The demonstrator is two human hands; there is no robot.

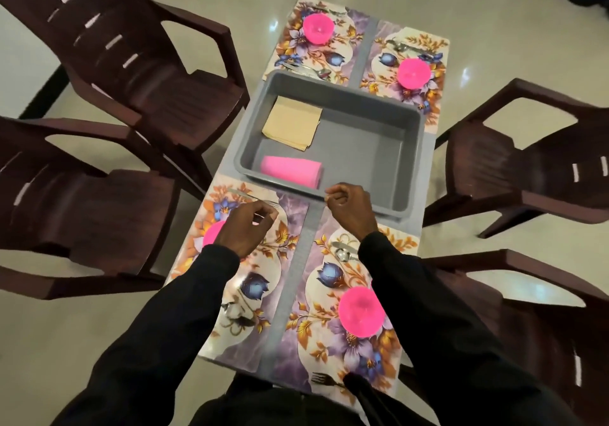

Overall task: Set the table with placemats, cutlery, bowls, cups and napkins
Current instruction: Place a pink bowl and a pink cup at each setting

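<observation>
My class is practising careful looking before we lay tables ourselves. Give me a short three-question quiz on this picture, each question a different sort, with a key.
1. True or false: the napkins lie inside the grey tub.
2. How many pink bowls stand on the mats? A two, B four, C six.
3. Fill in: the pink cups lie on their ___ in the tub.
Key: 1 true; 2 B; 3 side.
</observation>
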